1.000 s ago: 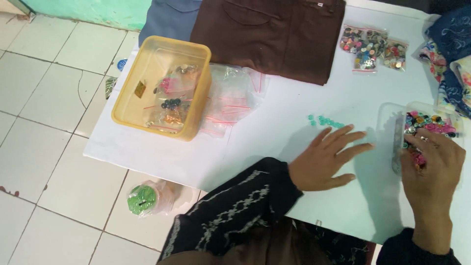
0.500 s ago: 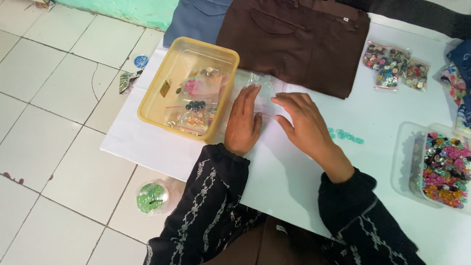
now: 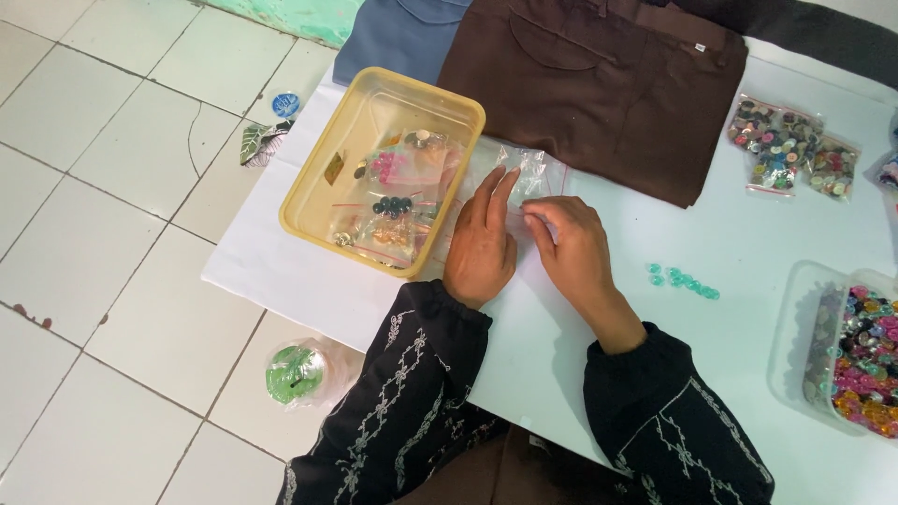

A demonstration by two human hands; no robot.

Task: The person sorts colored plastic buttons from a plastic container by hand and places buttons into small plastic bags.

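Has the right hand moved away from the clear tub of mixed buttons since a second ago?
Yes. The right hand left the clear tub of mixed buttons and now sits beside the yellow plastic tray.

My left hand (image 3: 482,245) and right hand (image 3: 572,252) lay side by side on the plastic bags (image 3: 524,178), tray (image 3: 374,168) of packets just left, folded trousers (image 3: 599,84) behind, loose beads (image 3: 683,279) right, button box (image 3: 865,351) far right on the table (image 3: 561,374).
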